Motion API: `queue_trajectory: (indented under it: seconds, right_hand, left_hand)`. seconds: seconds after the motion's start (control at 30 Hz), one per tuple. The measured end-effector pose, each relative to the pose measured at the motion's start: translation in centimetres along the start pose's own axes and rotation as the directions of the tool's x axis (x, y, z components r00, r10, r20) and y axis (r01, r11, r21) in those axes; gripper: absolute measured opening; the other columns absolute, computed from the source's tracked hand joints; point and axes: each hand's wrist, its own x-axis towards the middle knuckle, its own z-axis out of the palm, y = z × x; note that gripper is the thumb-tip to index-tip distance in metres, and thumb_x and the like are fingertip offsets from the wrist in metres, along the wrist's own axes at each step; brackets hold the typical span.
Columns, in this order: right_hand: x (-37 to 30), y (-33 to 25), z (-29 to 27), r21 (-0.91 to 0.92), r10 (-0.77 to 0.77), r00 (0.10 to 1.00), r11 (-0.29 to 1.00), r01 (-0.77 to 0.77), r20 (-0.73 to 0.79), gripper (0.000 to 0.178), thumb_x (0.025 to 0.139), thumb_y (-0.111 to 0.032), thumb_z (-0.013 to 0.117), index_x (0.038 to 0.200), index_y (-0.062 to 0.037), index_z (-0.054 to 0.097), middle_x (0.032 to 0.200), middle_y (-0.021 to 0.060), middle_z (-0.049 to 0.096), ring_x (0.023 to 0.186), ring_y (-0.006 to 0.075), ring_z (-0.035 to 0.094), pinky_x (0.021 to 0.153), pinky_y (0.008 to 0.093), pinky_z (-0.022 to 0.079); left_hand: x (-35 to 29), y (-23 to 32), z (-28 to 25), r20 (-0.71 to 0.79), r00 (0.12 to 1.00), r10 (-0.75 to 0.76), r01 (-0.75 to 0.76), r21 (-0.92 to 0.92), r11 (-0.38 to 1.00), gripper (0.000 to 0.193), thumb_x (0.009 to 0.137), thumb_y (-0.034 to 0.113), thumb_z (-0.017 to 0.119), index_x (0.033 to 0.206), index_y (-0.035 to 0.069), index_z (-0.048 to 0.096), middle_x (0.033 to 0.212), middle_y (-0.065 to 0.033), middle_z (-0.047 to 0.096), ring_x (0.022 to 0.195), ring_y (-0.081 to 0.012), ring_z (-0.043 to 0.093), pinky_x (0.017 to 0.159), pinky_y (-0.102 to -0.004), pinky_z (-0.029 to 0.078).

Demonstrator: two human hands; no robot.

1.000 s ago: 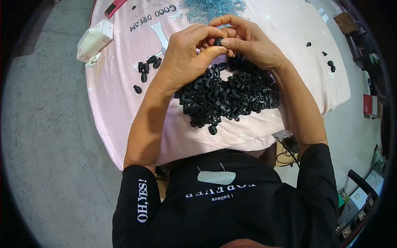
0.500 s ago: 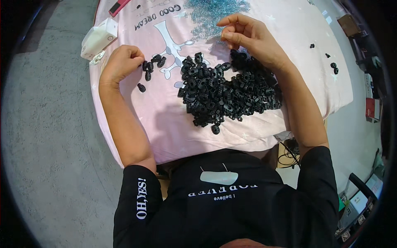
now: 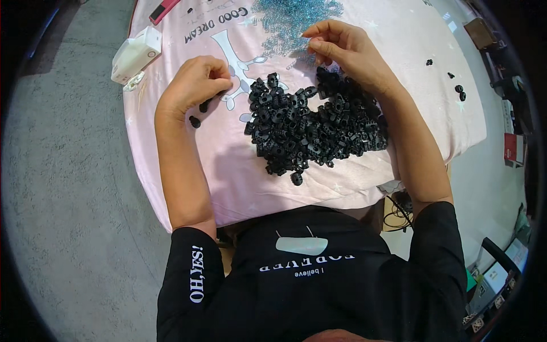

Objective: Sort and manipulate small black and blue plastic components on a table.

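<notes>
A heap of small black plastic pieces, which look like cord locks, lies on the pink cloth. My left hand is left of the heap, its fingers curled and thumb pressed in; what it holds, if anything, is hidden. Close by its wrist rests a loose black piece, and other pieces are mostly covered by the hand. Above the heap's far side is my right hand, thumb and fingers drawn together in a pinch. Anything between those fingertips is too small to make out. Beyond them spreads a pile of tiny shiny blue-silver pieces.
A white tissue pack stands at the table's left edge, with a pink-red tool farther back. Several black pieces are scattered at the right. Dark cables hang below the near edge, and a red box sits at far right.
My left hand has shifted right toward the heap and now covers most of the loose black pieces that were beside its fingertips. My right hand has stayed nearly in place, its fingers slightly moved.
</notes>
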Motion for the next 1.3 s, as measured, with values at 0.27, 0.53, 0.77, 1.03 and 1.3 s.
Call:
queue_trajectory:
  seconds: [0.27, 0.53, 0.77, 1.03, 1.3]
  right_hand:
    - [0.2, 0.9, -0.8, -0.090, 0.024, 0.998, 0.996, -0.028, -0.051, 0.022, 0.097, -0.018, 0.061, 0.112, -0.0030, 0.064, 0.090, 0.0011, 0.065, 0.075, 0.0072, 0.058, 0.068, 0.0213, 0.047]
    - [0.4, 1.4, -1.0, -0.150, 0.077, 0.993, 0.985, -0.090, -0.087, 0.019, 0.097, -0.018, 0.059, 0.108, -0.0034, 0.065, 0.087, 0.0002, 0.064, 0.074, 0.0061, 0.057, 0.066, 0.0200, 0.046]
    - [0.3, 1.0, -0.6, -0.167, 0.035, 0.996, 0.985, -0.048, -0.080, 0.018, 0.098, -0.015, 0.058, 0.107, -0.0014, 0.063, 0.085, 0.0006, 0.063, 0.073, 0.0065, 0.056, 0.067, 0.0211, 0.047]
    - [0.5, 1.4, -1.1, -0.094, 0.080, 0.993, 0.992, -0.089, -0.090, 0.018, 0.098, -0.013, 0.055, 0.108, -0.0009, 0.063, 0.085, 0.0010, 0.063, 0.072, 0.0063, 0.055, 0.065, 0.0204, 0.046]
    - [0.5, 1.5, -0.8, -0.113, 0.006, 0.997, 0.993, -0.015, -0.075, 0.017, 0.097, -0.012, 0.057, 0.107, -0.0015, 0.064, 0.085, 0.0002, 0.063, 0.072, 0.0061, 0.056, 0.064, 0.0201, 0.046]
  left_hand:
    - [-0.5, 0.7, -1.3, -0.035, 0.990, -0.136, 0.139, 0.101, 0.985, 0.016, 0.074, 0.013, 0.065, 0.073, -0.003, 0.065, 0.066, -0.0101, 0.064, 0.061, -0.0152, 0.061, 0.058, -0.0301, 0.048]
    - [2.5, 4.2, 5.5, -0.298, 0.896, 0.328, -0.329, 0.049, 0.943, 0.015, 0.082, 0.015, 0.066, 0.089, 0.002, 0.071, 0.087, -0.0156, 0.069, 0.082, -0.0339, 0.066, 0.077, -0.0404, 0.052]
    - [2.9, 5.2, 7.8, -0.327, 0.864, 0.382, -0.330, 0.205, 0.921, 0.014, 0.081, 0.015, 0.069, 0.087, 0.002, 0.069, 0.086, -0.0155, 0.065, 0.084, -0.0333, 0.064, 0.078, -0.0417, 0.050]
    - [1.3, 8.0, 7.7, -0.098, 0.890, 0.446, -0.447, 0.018, 0.895, 0.018, 0.079, 0.014, 0.071, 0.087, -0.001, 0.066, 0.080, -0.0113, 0.063, 0.075, -0.0233, 0.063, 0.071, -0.0346, 0.049]
    - [1.4, 7.6, 8.2, -0.165, 0.881, 0.443, -0.408, 0.207, 0.889, 0.017, 0.076, 0.013, 0.067, 0.084, -0.001, 0.063, 0.078, -0.0138, 0.061, 0.075, -0.0311, 0.060, 0.073, -0.0399, 0.048]
